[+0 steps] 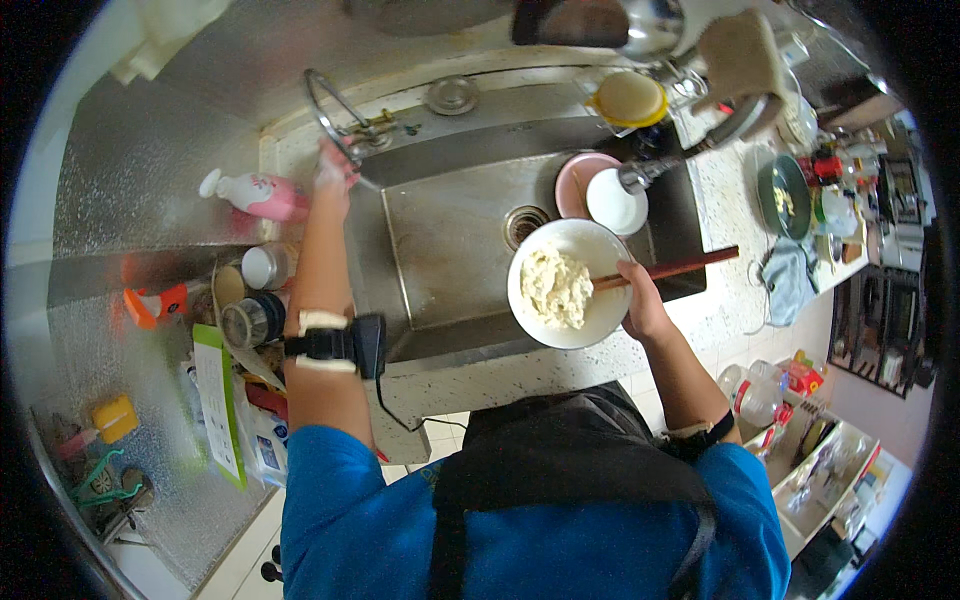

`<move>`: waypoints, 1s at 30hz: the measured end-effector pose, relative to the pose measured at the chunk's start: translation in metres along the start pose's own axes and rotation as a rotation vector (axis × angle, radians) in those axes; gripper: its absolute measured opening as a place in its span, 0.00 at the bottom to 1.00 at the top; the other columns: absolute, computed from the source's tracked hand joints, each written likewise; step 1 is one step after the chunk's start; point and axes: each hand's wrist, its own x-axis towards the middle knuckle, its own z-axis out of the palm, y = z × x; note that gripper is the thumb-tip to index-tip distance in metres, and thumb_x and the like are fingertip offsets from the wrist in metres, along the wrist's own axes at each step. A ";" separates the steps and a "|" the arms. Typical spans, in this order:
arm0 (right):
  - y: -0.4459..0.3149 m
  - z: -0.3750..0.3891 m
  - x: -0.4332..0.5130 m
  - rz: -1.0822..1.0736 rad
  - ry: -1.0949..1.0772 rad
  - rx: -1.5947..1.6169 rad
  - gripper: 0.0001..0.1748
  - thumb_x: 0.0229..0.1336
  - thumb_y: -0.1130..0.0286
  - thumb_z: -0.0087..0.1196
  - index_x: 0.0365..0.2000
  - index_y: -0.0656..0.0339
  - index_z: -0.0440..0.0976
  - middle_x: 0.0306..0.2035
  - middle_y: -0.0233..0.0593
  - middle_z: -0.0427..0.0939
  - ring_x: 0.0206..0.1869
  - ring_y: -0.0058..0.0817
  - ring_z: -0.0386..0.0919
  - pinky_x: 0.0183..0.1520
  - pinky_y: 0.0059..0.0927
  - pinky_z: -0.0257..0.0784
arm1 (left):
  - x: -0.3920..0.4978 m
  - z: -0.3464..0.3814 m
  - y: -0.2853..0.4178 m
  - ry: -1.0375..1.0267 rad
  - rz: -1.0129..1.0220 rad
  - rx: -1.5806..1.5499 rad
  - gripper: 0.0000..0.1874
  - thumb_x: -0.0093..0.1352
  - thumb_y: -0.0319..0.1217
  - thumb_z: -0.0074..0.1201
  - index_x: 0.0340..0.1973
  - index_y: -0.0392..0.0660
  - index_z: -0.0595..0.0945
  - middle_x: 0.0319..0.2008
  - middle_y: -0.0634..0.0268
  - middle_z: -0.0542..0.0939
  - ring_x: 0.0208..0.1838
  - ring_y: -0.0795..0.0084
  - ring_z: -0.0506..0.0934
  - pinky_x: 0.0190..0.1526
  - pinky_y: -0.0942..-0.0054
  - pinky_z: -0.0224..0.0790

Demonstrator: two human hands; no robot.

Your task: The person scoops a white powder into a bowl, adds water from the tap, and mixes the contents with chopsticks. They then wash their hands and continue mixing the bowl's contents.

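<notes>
My right hand (643,306) grips the rim of a white bowl (600,319) and keeps a pair of reddish-brown chopsticks (690,264) against it. A lumpy, pale, dough-like mixture (556,289) lies in the bowl, which is above the front right part of the steel sink (457,247). At the sink's back left corner, my left hand (335,166) is by the end of the curved metal faucet (324,112). Its fingers are blurred and partly behind the spout, so their grip is unclear. A pale streak, perhaps water, shows beside them.
A pink bowl (571,184) and a white bowl (611,206) stand in the sink near the drain (526,225). Left of the sink are a pink-and-white pump bottle (259,196) and several jars. A dark pan (784,196) and a grey cloth (787,281) lie on the right counter.
</notes>
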 end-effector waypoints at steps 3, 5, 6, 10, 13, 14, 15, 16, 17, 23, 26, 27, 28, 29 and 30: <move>-0.012 -0.015 -0.005 -0.018 -0.073 0.041 0.33 0.58 0.62 0.39 0.63 0.61 0.49 0.54 0.44 0.67 0.54 0.32 0.68 0.58 0.33 0.62 | -0.083 0.017 -0.020 0.077 -0.098 -0.194 0.28 0.71 0.52 0.38 0.55 0.45 0.70 0.47 0.64 0.74 0.45 0.71 0.72 0.46 0.69 0.64; -0.021 -0.028 -0.009 -0.013 -0.074 0.028 0.34 0.59 0.61 0.40 0.63 0.62 0.48 0.54 0.45 0.67 0.54 0.32 0.68 0.58 0.33 0.62 | -0.152 0.045 -0.036 -0.101 -0.243 -0.204 0.29 0.70 0.52 0.40 0.56 0.44 0.69 0.49 0.65 0.74 0.47 0.68 0.73 0.48 0.64 0.64; -0.025 -0.034 -0.012 -0.018 -0.103 0.032 0.34 0.59 0.61 0.40 0.63 0.63 0.48 0.54 0.46 0.67 0.54 0.32 0.68 0.58 0.33 0.62 | -0.189 0.062 -0.042 -0.343 -0.255 -0.287 0.30 0.69 0.53 0.41 0.57 0.45 0.69 0.52 0.62 0.73 0.51 0.64 0.72 0.50 0.61 0.64; -0.044 -0.064 -0.034 0.031 -0.084 0.019 0.32 0.59 0.61 0.40 0.61 0.66 0.51 0.53 0.46 0.68 0.55 0.31 0.68 0.58 0.32 0.61 | -0.284 0.141 -0.043 -0.839 -0.417 -0.579 0.36 0.66 0.52 0.49 0.64 0.52 0.59 0.59 0.62 0.67 0.60 0.63 0.67 0.57 0.55 0.62; -0.062 -0.095 -0.064 -0.001 -0.164 -0.044 0.30 0.60 0.60 0.40 0.59 0.66 0.55 0.52 0.45 0.69 0.55 0.30 0.68 0.58 0.30 0.61 | -0.328 0.187 -0.036 -0.999 -0.444 -0.619 0.39 0.64 0.51 0.53 0.64 0.47 0.59 0.60 0.59 0.67 0.61 0.63 0.67 0.58 0.57 0.62; -0.069 -0.107 -0.076 0.012 -0.188 -0.062 0.29 0.60 0.60 0.40 0.57 0.66 0.58 0.51 0.43 0.70 0.54 0.29 0.68 0.58 0.29 0.60 | -0.341 0.201 -0.035 -1.047 -0.459 -0.618 0.40 0.63 0.51 0.54 0.64 0.44 0.59 0.60 0.59 0.67 0.61 0.64 0.67 0.58 0.58 0.63; -0.076 -0.119 -0.088 0.012 -0.183 -0.100 0.28 0.60 0.60 0.40 0.57 0.65 0.59 0.51 0.43 0.70 0.54 0.29 0.68 0.58 0.29 0.60 | -0.354 0.214 -0.035 -1.036 -0.450 -0.567 0.40 0.62 0.49 0.55 0.63 0.43 0.59 0.59 0.59 0.68 0.60 0.64 0.68 0.59 0.59 0.62; -0.081 -0.131 -0.100 0.023 -0.171 -0.128 0.28 0.60 0.60 0.40 0.57 0.65 0.59 0.51 0.43 0.71 0.54 0.28 0.68 0.58 0.29 0.60 | -0.368 0.226 -0.037 -1.024 -0.447 -0.516 0.40 0.62 0.48 0.57 0.62 0.41 0.60 0.58 0.58 0.68 0.59 0.64 0.69 0.59 0.60 0.62; -0.086 -0.144 -0.112 0.036 -0.157 -0.155 0.28 0.60 0.60 0.41 0.57 0.65 0.60 0.51 0.42 0.71 0.54 0.28 0.68 0.58 0.29 0.60 | -0.382 0.239 -0.039 -1.019 -0.438 -0.477 0.40 0.61 0.46 0.58 0.62 0.39 0.60 0.57 0.58 0.69 0.59 0.64 0.70 0.59 0.62 0.62; -0.122 -0.217 -0.171 -0.443 -0.095 -0.444 0.19 0.57 0.69 0.47 0.49 0.64 0.69 0.42 0.35 0.72 0.45 0.22 0.67 0.53 0.27 0.62 | -0.457 0.309 -0.058 -0.907 -0.354 -0.587 0.39 0.58 0.42 0.60 0.60 0.36 0.62 0.55 0.56 0.71 0.57 0.64 0.72 0.59 0.64 0.62; -0.144 -0.250 -0.204 -0.540 -0.124 -0.283 0.11 0.60 0.71 0.45 0.40 0.63 0.74 0.36 0.32 0.72 0.37 0.18 0.69 0.42 0.21 0.66 | -0.481 0.331 -0.064 -0.845 -0.335 -0.614 0.37 0.60 0.41 0.58 0.59 0.35 0.63 0.55 0.56 0.71 0.57 0.64 0.72 0.59 0.65 0.63; -0.148 -0.258 -0.217 -0.515 -0.239 -0.284 0.10 0.61 0.72 0.46 0.37 0.65 0.75 0.35 0.34 0.71 0.33 0.19 0.70 0.39 0.21 0.67 | -0.487 0.336 -0.065 -0.826 -0.326 -0.624 0.37 0.60 0.41 0.58 0.59 0.35 0.63 0.55 0.56 0.71 0.57 0.64 0.72 0.59 0.65 0.63; -0.149 -0.263 -0.228 -0.548 -0.265 -0.408 0.10 0.61 0.71 0.46 0.35 0.66 0.75 0.34 0.35 0.71 0.32 0.20 0.70 0.37 0.21 0.68 | -0.491 0.340 -0.065 -0.824 -0.317 -0.629 0.36 0.60 0.41 0.57 0.59 0.35 0.63 0.55 0.56 0.71 0.57 0.64 0.72 0.58 0.64 0.64; -0.150 -0.266 -0.238 -0.597 -0.273 -0.528 0.10 0.61 0.71 0.47 0.33 0.67 0.76 0.34 0.36 0.70 0.31 0.21 0.71 0.36 0.22 0.68 | -0.493 0.343 -0.065 -0.818 -0.305 -0.631 0.36 0.61 0.42 0.57 0.59 0.36 0.63 0.55 0.56 0.71 0.56 0.64 0.72 0.58 0.64 0.64; -0.149 -0.268 -0.247 -0.562 -0.254 -0.611 0.11 0.61 0.72 0.48 0.31 0.69 0.76 0.33 0.37 0.70 0.32 0.21 0.71 0.36 0.23 0.69 | -0.494 0.346 -0.065 -0.813 -0.292 -0.633 0.36 0.61 0.42 0.56 0.59 0.36 0.62 0.55 0.56 0.71 0.56 0.64 0.72 0.57 0.64 0.65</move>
